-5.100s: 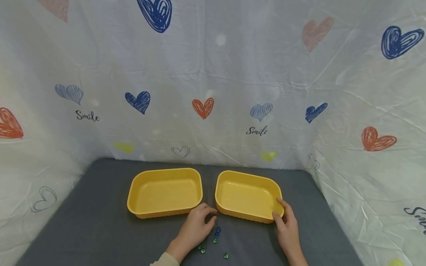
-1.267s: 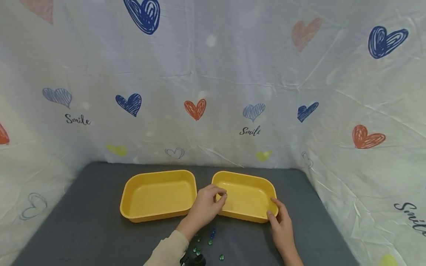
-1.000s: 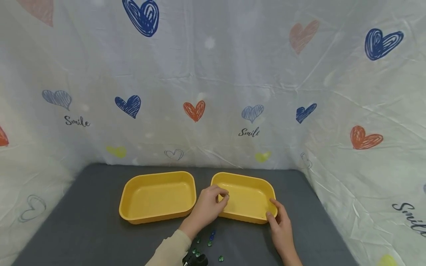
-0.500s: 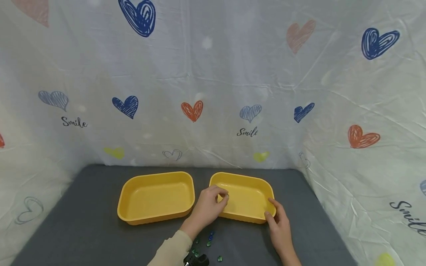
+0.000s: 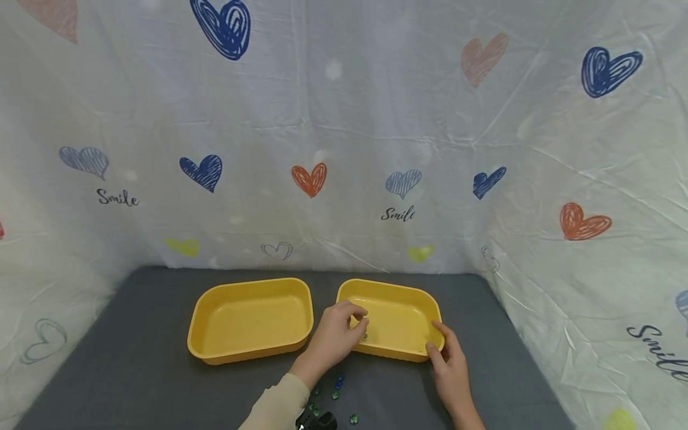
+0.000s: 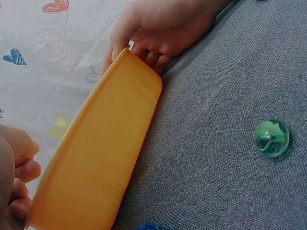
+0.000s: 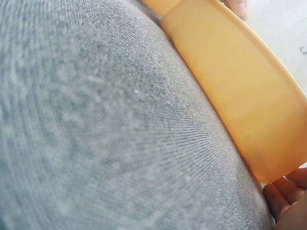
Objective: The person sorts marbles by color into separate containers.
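Note:
My left hand point(image 5: 334, 331) is over the left end of the right-hand yellow tray point(image 5: 398, 291), thumb and forefinger slightly apart. Just below those fingertips, inside the tray, a small glass marble point(image 5: 365, 336) shows. My right hand point(image 5: 451, 370) grips the tray's right end, thumb at the front and fingers along the rim. In the left wrist view the right hand point(image 6: 165, 28) holds the tray's far corner. On the cloth in front are a blue marble point(image 5: 340, 382), a green marble point(image 5: 353, 419) and several others, partly hidden by the left wrist.
A second yellow tray point(image 5: 249, 316), with nothing seen in it, stands to the left. Dark grey cloth point(image 5: 134, 358) covers the table. A white curtain point(image 5: 344, 119) printed with hearts hangs behind and at the sides. A black device point(image 5: 317, 421) sits at the left wrist.
Five seconds ago the left hand was lower, near the marbles on the cloth. It then held a marble over the right tray; now that marble is below its fingers. The right hand keeps its grip.

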A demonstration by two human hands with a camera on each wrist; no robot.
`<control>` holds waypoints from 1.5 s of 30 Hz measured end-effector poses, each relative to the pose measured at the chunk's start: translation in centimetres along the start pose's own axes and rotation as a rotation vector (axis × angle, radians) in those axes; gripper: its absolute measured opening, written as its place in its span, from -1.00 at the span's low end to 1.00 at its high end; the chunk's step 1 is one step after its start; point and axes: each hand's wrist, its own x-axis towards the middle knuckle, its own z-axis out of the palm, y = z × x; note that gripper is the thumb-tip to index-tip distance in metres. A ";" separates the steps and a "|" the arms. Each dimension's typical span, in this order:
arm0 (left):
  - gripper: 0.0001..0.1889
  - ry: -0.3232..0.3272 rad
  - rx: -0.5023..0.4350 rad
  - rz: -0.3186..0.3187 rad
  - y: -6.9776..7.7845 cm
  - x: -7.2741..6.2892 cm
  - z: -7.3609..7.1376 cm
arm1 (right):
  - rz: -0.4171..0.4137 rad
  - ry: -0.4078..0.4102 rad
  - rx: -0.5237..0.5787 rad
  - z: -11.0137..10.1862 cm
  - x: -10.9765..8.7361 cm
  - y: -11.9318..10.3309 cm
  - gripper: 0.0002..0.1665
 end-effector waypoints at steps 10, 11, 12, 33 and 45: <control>-0.84 0.002 0.009 0.001 -0.1 -0.1 0.0 | 0.029 -0.013 0.001 0.1 0.1 0.0 -0.43; -0.84 0.002 0.009 0.001 -0.1 -0.1 -0.1 | 0.033 -0.015 0.001 0.1 0.2 0.0 -0.43; -0.84 0.002 0.008 0.001 -0.1 -0.2 -0.1 | 0.034 -0.015 0.002 0.1 0.1 -0.1 -0.43; -0.85 0.003 -0.004 -0.012 -0.1 -0.3 -0.4 | 0.041 -0.020 -0.012 0.2 0.0 -0.2 -0.42; -0.85 0.006 -0.010 0.014 0.1 -0.6 -0.7 | 0.030 -0.018 -0.023 -0.1 0.0 -0.2 -0.43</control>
